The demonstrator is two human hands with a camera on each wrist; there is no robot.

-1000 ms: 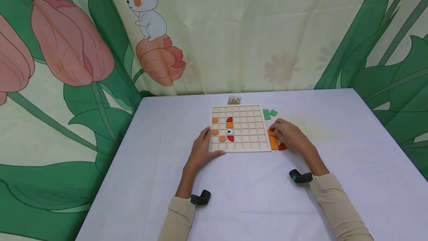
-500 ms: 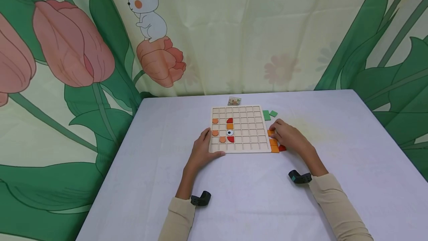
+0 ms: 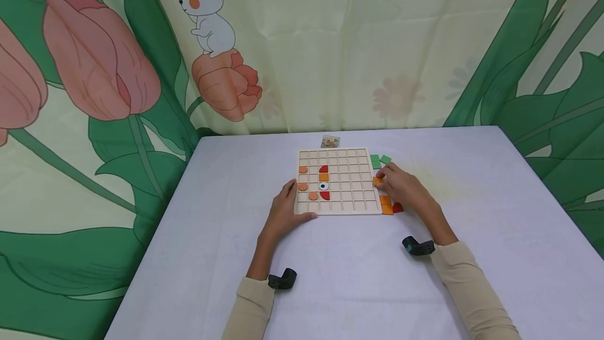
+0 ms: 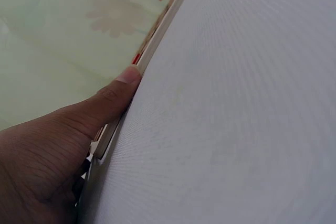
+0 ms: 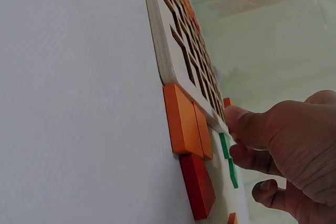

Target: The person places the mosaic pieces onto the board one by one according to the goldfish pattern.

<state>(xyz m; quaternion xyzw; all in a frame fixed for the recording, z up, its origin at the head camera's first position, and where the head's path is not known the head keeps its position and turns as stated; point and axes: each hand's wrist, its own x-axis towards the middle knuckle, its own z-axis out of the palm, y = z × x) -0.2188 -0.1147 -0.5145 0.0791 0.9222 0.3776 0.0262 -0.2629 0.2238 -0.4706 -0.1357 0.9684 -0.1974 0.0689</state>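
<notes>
A pale wooden grid board [image 3: 354, 206] lies on the table, several pieces set in its left part: orange discs [image 3: 303, 187], red quarter-round pieces [image 3: 324, 195], an orange square [image 3: 323, 177] and an eye piece [image 3: 323, 186]. My left hand [image 3: 282, 211] holds the board's near left corner, thumb along the front edge and fingers on the left side. At the right edge, my right hand [image 3: 405, 187] pinches an orange square tile [image 3: 377, 181]; in the right wrist view this tile [image 5: 227, 102] shows just past the thumb, partly hidden.
Beside the board's right edge lie orange tiles [image 3: 386, 205] and a red piece [image 3: 398, 207]. Farther back are green tiles [image 3: 375, 161]. A small picture card [image 3: 330, 141] lies behind the board on the white-covered table [image 3: 236, 256]. A printed curtain [image 3: 321, 56] hangs behind.
My right hand has drawn an orange tile away from the others and moved slightly back and left, to the board's right edge. The left hand stays on the corner.
</notes>
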